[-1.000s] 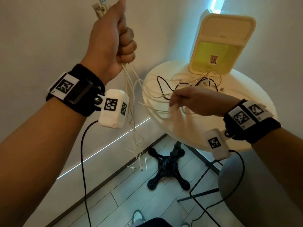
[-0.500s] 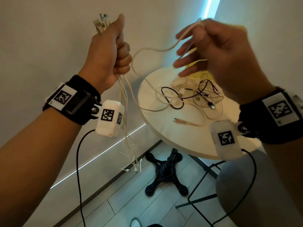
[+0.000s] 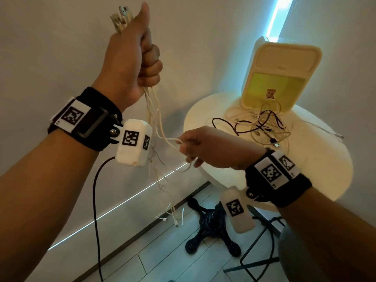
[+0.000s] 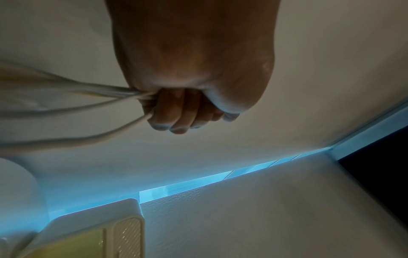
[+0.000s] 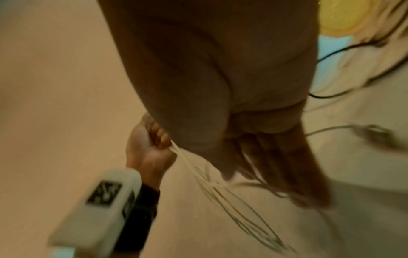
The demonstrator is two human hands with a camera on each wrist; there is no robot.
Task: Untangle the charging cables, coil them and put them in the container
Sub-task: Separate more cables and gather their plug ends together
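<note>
My left hand (image 3: 149,64) is raised high and grips a bundle of white charging cables (image 3: 154,110) in a fist. Their plug ends (image 3: 122,18) stick out above the thumb and the free ends dangle near the floor. The left wrist view shows the same fist (image 4: 176,115) with the white cables (image 4: 88,94) running out of it. Lower and to the right, my right hand (image 3: 187,149) pinches one white cable (image 3: 173,142) of that bundle at the table's left edge. A tangle of black and white cables (image 3: 262,127) lies on the table. The cream container (image 3: 278,76) stands behind it.
The round white table (image 3: 305,169) stands on a black pedestal foot (image 3: 211,222) near the wall corner. A grey chair (image 3: 325,255) with a black frame is at the lower right. A black lead (image 3: 95,200) hangs from my left wrist camera.
My right hand, lifted high with a white cable half a second ago, has dropped below my left hand and now pinches a strand of the hanging bundle. My left hand stays raised.
</note>
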